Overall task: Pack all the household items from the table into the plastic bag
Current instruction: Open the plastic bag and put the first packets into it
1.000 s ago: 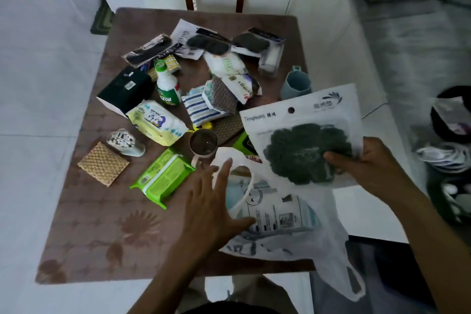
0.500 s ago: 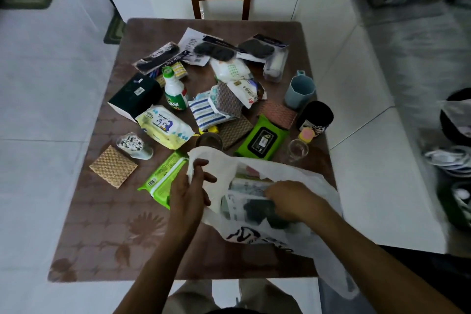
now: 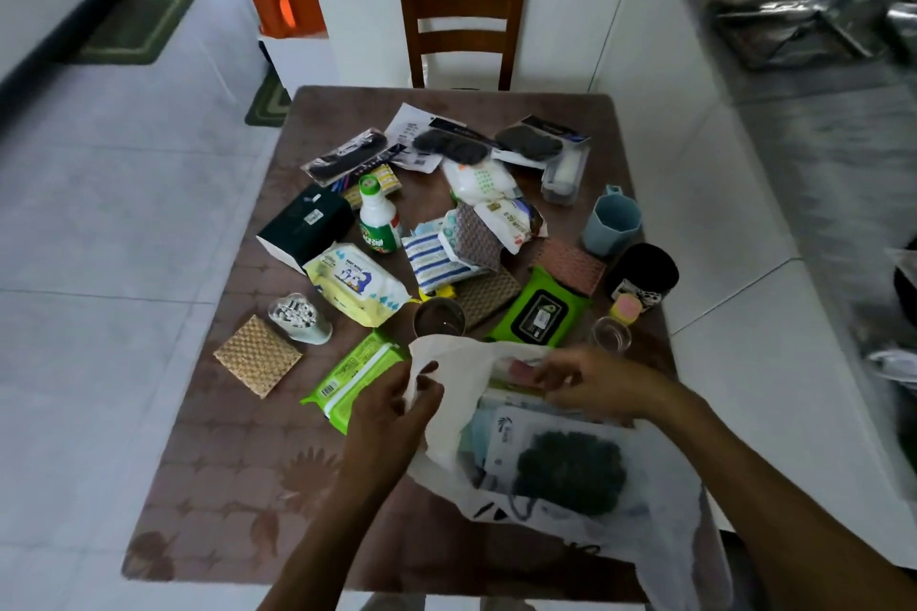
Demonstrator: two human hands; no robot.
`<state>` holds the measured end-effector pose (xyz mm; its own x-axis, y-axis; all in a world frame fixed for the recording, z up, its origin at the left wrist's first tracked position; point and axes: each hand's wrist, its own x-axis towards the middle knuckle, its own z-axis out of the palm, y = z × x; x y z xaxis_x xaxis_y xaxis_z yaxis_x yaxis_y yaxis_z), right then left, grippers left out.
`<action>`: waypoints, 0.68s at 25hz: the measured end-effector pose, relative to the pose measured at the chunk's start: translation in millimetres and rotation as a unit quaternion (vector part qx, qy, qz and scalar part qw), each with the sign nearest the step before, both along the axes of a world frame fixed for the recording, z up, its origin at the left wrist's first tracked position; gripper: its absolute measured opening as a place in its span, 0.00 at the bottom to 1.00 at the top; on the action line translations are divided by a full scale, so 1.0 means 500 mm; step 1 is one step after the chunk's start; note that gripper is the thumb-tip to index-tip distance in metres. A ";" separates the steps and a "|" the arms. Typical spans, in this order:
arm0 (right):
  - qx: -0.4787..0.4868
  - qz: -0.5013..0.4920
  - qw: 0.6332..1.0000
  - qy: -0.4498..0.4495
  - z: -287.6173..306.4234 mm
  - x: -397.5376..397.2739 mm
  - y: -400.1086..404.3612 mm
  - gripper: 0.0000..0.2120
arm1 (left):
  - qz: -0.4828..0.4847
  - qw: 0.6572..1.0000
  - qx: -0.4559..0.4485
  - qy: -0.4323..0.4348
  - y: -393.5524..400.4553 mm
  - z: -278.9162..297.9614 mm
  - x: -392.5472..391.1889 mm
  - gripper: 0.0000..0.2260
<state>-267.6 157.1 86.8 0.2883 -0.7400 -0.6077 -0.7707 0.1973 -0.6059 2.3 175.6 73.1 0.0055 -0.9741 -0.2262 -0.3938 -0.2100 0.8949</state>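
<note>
A white plastic bag (image 3: 660, 506) lies at the table's near right edge, its mouth facing the far side. Inside it shows a white packet with a dark green scrubber (image 3: 565, 466). My left hand (image 3: 397, 407) pinches the bag's left rim and holds it up. My right hand (image 3: 590, 382) hovers over the bag's mouth with loosely curled fingers and holds nothing that I can see. Just beyond the bag lie a green wipes pack (image 3: 355, 377), a green-and-black wipes pack (image 3: 538, 313), a glass cup (image 3: 439, 318) and a small clear glass (image 3: 611, 334).
The brown table (image 3: 223, 471) carries several more items: a yellow wipes pack (image 3: 355, 280), a white bottle (image 3: 378, 221), a dark box (image 3: 305, 228), a woven coaster (image 3: 257, 355), a blue mug (image 3: 611, 219), a black cup (image 3: 644, 270). A wooden chair (image 3: 464, 10) stands behind.
My right hand put the scrubber packet into the bag, let go and drew back to the bag's mouth. My left hand went from resting on the bag to pinching its rim.
</note>
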 end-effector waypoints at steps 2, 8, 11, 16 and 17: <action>-0.041 -0.138 0.982 -0.123 0.036 0.014 -0.049 0.07 | -0.001 0.999 0.044 -0.022 -0.016 -0.005 0.010 0.09; -0.177 -0.186 0.966 -0.022 -0.025 0.098 -0.206 0.10 | -0.006 0.999 0.033 -0.021 -0.028 -0.023 0.019 0.27; -0.193 -0.097 0.976 0.009 -0.072 0.164 -0.254 0.18 | -0.005 1.000 0.004 -0.020 -0.036 -0.034 0.020 0.26; -0.214 0.064 0.968 0.116 -0.142 0.243 -0.258 0.19 | -0.043 0.997 0.057 -0.034 -0.031 -0.067 0.066 0.21; -0.237 0.061 0.961 0.127 -0.147 0.247 -0.257 0.17 | -0.074 0.994 0.076 -0.029 -0.028 -0.070 0.078 0.19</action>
<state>-144.2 28.7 13.5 0.2774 -0.9213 -0.2726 -0.9053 -0.1557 -0.3952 41.4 161.6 38.0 -0.1180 -0.9197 -0.3745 -0.4802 -0.2773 0.8322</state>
